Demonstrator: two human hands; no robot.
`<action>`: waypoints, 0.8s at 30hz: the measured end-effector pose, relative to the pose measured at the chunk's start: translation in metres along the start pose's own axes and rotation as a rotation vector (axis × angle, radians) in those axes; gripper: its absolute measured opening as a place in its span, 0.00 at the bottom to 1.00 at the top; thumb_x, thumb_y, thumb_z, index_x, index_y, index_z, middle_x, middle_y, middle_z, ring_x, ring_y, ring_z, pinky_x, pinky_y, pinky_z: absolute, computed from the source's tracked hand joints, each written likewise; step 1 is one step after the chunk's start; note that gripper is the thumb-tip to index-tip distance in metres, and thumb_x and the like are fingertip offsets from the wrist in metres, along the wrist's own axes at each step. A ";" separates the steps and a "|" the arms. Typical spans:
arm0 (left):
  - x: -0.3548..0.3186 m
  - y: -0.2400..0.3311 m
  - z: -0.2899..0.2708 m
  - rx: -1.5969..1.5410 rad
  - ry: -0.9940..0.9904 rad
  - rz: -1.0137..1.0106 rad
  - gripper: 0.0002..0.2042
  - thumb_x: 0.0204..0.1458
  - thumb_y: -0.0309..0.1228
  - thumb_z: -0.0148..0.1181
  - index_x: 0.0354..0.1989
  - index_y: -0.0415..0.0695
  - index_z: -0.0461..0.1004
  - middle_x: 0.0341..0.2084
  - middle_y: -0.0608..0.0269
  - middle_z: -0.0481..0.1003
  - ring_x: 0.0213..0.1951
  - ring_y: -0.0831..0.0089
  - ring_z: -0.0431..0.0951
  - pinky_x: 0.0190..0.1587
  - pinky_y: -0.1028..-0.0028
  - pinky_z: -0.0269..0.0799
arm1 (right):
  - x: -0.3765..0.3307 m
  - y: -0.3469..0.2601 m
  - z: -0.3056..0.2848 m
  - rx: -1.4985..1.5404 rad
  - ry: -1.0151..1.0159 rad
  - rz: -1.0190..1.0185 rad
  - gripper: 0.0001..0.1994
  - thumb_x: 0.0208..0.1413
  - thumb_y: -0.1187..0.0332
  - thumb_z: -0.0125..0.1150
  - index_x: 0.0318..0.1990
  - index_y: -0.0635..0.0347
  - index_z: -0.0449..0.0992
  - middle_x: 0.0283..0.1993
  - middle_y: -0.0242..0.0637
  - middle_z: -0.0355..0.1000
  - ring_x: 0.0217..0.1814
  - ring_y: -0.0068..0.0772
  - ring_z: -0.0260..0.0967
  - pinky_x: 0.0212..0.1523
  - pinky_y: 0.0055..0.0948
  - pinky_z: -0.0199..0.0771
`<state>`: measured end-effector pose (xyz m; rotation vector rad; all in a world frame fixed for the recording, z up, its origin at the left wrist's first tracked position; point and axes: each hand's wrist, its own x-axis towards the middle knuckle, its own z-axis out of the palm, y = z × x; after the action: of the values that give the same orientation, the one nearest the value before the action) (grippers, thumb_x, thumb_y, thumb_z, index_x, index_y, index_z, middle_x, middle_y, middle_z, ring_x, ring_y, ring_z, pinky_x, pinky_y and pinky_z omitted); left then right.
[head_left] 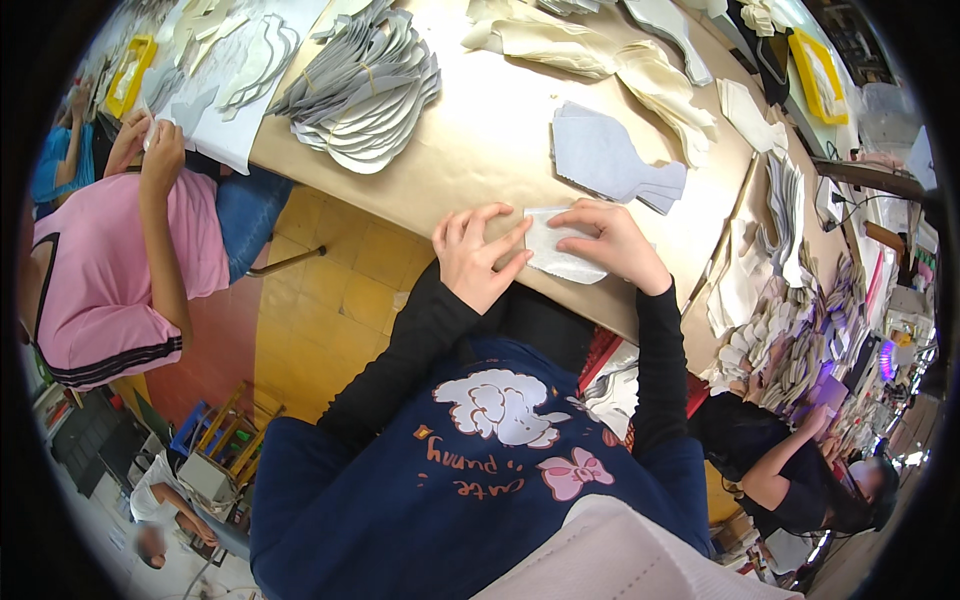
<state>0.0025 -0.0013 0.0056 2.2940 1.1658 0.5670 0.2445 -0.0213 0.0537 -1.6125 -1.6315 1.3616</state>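
A pale, off-white cut piece (545, 243) of fabric or thin sheet lies flat at the near edge of the paper-covered table (480, 130). My left hand (472, 258) is at its left side, fingers spread, with fingertips at the edge of the piece. From the right, my right hand (622, 246) rests over the same piece, its fingers apart and slightly bent, hiding part of it. Neither hand grips anything. Just beyond my right hand sits a small fanned stack of blue-grey cut pieces (600, 152), each with a wide body and a narrow end.
A large banded bundle of grey and white pieces (365, 90) stands at the far left. Cream pieces (560, 45) stretch along the back. More bundles (785, 215) lie at the right, with yellow trays (818, 75) beyond. Co-workers sit left, one in a pink shirt (130, 270), and right.
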 end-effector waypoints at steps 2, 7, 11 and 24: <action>-0.001 0.001 0.000 0.010 -0.006 -0.001 0.21 0.51 0.43 0.70 0.55 0.62 0.83 0.57 0.70 0.70 0.61 0.63 0.63 0.68 0.52 0.47 | 0.000 -0.001 0.000 -0.039 0.005 -0.021 0.15 0.54 0.71 0.71 0.49 0.61 0.83 0.37 0.38 0.77 0.37 0.31 0.73 0.39 0.28 0.72; -0.002 0.004 0.003 0.062 0.020 0.022 0.22 0.49 0.45 0.71 0.55 0.60 0.83 0.57 0.69 0.70 0.61 0.63 0.63 0.68 0.52 0.48 | -0.021 -0.001 -0.023 -0.005 -0.019 0.102 0.19 0.54 0.72 0.70 0.55 0.57 0.81 0.30 0.29 0.71 0.28 0.19 0.62 0.30 0.23 0.64; -0.002 0.005 0.005 0.074 0.048 0.043 0.24 0.47 0.47 0.73 0.55 0.59 0.83 0.57 0.69 0.70 0.60 0.62 0.63 0.67 0.53 0.49 | -0.047 0.008 -0.039 0.050 0.040 0.217 0.19 0.55 0.75 0.68 0.55 0.59 0.80 0.26 0.24 0.68 0.26 0.13 0.59 0.29 0.19 0.62; -0.001 0.022 -0.001 0.123 0.036 -0.008 0.21 0.51 0.42 0.70 0.55 0.59 0.81 0.59 0.68 0.69 0.62 0.61 0.62 0.67 0.47 0.47 | -0.061 0.028 -0.035 -0.030 0.167 0.182 0.20 0.52 0.73 0.68 0.55 0.61 0.79 0.24 0.32 0.71 0.29 0.24 0.68 0.38 0.26 0.70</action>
<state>0.0150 -0.0129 0.0189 2.3902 1.2582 0.5492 0.3000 -0.0724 0.0619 -1.8774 -1.4445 1.2549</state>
